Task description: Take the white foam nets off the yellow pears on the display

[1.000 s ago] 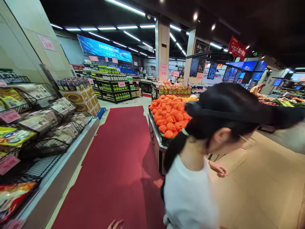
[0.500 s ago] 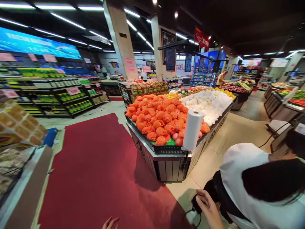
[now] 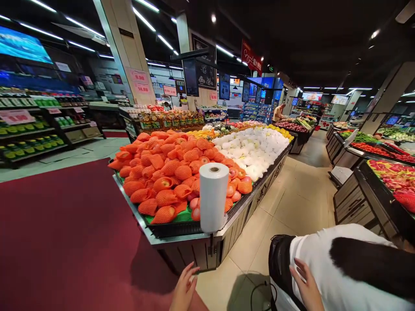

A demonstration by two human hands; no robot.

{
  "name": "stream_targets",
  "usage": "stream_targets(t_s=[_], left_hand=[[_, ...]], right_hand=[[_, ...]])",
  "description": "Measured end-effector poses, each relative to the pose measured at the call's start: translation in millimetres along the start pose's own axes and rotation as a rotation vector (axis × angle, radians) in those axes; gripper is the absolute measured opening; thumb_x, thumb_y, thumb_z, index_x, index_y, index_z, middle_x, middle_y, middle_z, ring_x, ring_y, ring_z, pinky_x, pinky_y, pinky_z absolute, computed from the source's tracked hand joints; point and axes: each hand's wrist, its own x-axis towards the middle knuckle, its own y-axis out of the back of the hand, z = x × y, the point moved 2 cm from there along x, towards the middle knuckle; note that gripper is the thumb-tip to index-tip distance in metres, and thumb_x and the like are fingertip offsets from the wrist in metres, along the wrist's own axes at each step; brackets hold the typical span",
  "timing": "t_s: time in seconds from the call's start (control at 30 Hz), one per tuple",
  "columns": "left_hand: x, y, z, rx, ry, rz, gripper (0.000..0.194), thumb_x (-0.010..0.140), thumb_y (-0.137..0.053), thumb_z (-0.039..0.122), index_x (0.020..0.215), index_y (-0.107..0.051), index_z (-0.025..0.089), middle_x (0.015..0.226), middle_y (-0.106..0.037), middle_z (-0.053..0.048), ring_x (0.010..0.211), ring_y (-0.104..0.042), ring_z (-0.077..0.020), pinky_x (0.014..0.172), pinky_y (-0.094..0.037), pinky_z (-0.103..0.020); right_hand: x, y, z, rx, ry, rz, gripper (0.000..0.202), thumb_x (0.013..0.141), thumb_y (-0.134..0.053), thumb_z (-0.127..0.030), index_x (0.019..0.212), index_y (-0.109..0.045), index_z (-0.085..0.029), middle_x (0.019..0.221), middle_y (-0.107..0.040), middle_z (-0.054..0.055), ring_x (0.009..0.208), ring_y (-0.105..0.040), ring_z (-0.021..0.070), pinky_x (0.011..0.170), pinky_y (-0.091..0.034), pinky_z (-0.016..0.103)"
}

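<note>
My left hand (image 3: 185,287) is raised at the bottom middle, fingers apart and holding nothing. It is below the corner of a fruit stand (image 3: 184,255). My right hand (image 3: 306,283), also open with nothing in it, is in front of the white shirt of a person (image 3: 324,246) bending at the lower right; whether it touches the shirt I cannot tell. Ahead of both hands stands a white roll of plastic bags (image 3: 212,203) on a post at the stand's corner. Behind the roll are heaped round fruits in orange foam nets (image 3: 168,168).
Fruits in white nets (image 3: 249,149) fill the stand farther back. A red carpet (image 3: 81,242) covers the floor at left. Along the right runs a tiled aisle (image 3: 292,190), bordered by produce stands (image 3: 363,203). A black cable (image 3: 253,293) hangs near the bending person.
My view has turned right and come closer to the fruit stand. My left hand has risen farther into view. My right hand has moved away from a small black object and opened.
</note>
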Motion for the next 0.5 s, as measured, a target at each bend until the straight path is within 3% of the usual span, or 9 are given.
stream_targets(t_s=[0.07,0.13,0.23,0.37,0.5], left_hand=[[15.3,-25.4,30.4,0.011,-0.062,-0.021,0.05,0.084,-0.059,0.06,0.108,-0.083,0.024,0.145,-0.065,-0.015,0.127,-0.068,-0.034,0.102,-0.06,-0.049],[33.7,-39.4,50.0,0.037,-0.092,-0.016,0.05,0.085,-0.058,0.06,0.109,-0.083,0.025,0.144,-0.066,-0.014,0.129,-0.067,-0.0331,0.107,-0.057,-0.049],[67.1,-42.6,54.8,0.079,-0.045,0.048,0.054,0.079,-0.058,0.064,0.102,-0.084,0.023,0.136,-0.071,-0.015,0.122,-0.071,-0.0344,0.099,-0.062,-0.046],[115.3,-22.7,32.8,0.142,0.077,0.234,0.048,0.062,-0.059,0.061,0.082,-0.08,0.022,0.113,-0.079,-0.014,0.108,-0.075,-0.0381,0.085,-0.066,-0.045],[163.4,19.3,20.8,0.224,0.141,0.366,0.037,0.06,-0.053,0.053,0.076,-0.076,0.028,0.096,-0.082,-0.006,0.093,-0.078,-0.0358,0.079,-0.065,-0.042]], right_hand=[[40.3,4.4,7.7,-0.068,0.015,0.001,0.079,0.059,-0.072,-0.075,0.116,-0.068,-0.022,0.142,-0.067,0.02,0.142,-0.056,0.0443,0.115,-0.05,0.052],[76.3,-0.2,17.3,-0.117,0.028,-0.012,0.082,0.061,-0.069,-0.077,0.12,-0.065,-0.021,0.145,-0.064,0.021,0.146,-0.051,0.045,0.12,-0.044,0.055],[121.7,-19.7,29.1,-0.134,0.028,-0.065,0.087,0.062,-0.067,-0.077,0.125,-0.061,-0.017,0.148,-0.061,0.024,0.147,-0.049,0.0438,0.125,-0.037,0.054],[175.9,-52.5,37.0,-0.163,0.016,-0.12,0.089,0.062,-0.064,-0.077,0.125,-0.058,-0.014,0.145,-0.061,0.026,0.147,-0.05,0.0419,0.126,-0.036,0.049],[237.2,-71.5,40.7,-0.269,0.05,-0.101,0.084,0.062,-0.059,-0.076,0.121,-0.059,-0.017,0.142,-0.063,0.026,0.141,-0.056,0.0419,0.124,-0.039,0.048]])
